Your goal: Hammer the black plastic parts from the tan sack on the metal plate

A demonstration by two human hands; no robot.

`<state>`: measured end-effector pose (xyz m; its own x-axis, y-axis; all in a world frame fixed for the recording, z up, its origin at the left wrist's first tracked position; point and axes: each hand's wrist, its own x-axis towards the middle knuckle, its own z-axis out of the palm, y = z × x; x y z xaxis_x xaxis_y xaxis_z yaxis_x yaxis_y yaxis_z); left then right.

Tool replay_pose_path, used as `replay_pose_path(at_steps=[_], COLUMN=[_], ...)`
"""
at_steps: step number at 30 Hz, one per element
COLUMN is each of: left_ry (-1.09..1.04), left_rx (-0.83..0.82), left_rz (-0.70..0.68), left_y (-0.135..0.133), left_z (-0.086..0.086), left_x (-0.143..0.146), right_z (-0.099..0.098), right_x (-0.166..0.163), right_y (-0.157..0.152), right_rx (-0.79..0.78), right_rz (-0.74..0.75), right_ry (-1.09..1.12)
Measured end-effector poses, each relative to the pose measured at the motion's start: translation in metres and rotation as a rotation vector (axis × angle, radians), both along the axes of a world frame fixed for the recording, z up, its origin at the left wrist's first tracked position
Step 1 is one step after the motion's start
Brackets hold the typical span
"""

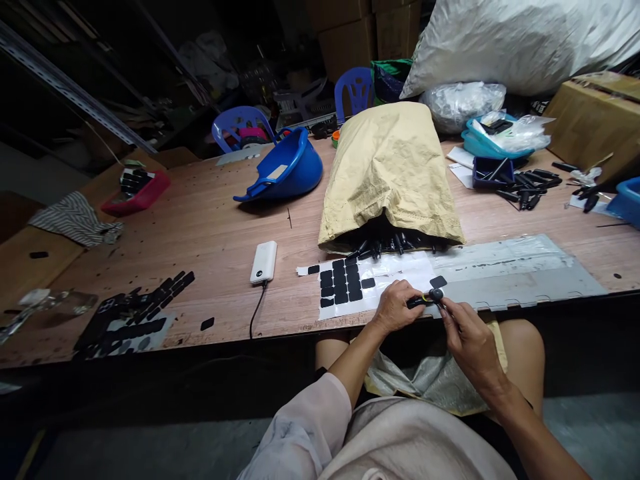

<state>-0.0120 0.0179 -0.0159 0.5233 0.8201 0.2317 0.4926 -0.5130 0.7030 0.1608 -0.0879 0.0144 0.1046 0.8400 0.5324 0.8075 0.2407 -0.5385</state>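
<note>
My left hand [399,305] is closed around a black handle-like piece [416,302] with a yellowish band near one end. At that end sits a round black head [436,295], pinched by the fingertips of my right hand [469,341]. The exact kind of piece is too small to tell. Just beyond my hands, a black rounded sticker [438,282] lies on a grey board [520,280]. To the left of my left hand is a white backing sheet [400,270] with rows of black rounded stickers [341,280].
A yellow sack [395,167] lies with its mouth toward me, black pieces [380,245] showing inside. Leftward are a white power bank [263,262] with a cable, a blue basin [300,163] and a red tray [137,197]. More black pieces [535,180] lie far right.
</note>
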Motion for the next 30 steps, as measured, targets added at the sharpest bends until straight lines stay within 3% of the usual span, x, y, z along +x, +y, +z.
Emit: replay_pose_path(at_steps=[9, 15, 21, 26, 30], left_ry=[0.011, 0.022, 0.01, 0.006, -0.001], left_rx=[0.015, 0.05, 0.026, 0.025, 0.022], left_rz=[-0.007, -0.014, -0.016, -0.008, -0.012], left_y=[0.001, 0.002, 0.003, 0.003, 0.002], left_z=[-0.004, -0.006, -0.007, -0.008, -0.006], left_x=[0.0, 0.0, 0.0, 0.001, 0.001], right_z=[0.013, 0.001, 0.008, -0.001, 0.006], right_x=[-0.007, -0.006, 0.001, 0.004, 0.02], right_y=[-0.004, -0.003, -0.002, -0.003, 0.006], right_rx=[0.178, 0.105, 0.172, 0.101, 0.116], right_rz=[0.044, 0.04, -0.01, -0.023, -0.11], right_ry=[-0.047, -0.152, -0.109, -0.142, -0.118])
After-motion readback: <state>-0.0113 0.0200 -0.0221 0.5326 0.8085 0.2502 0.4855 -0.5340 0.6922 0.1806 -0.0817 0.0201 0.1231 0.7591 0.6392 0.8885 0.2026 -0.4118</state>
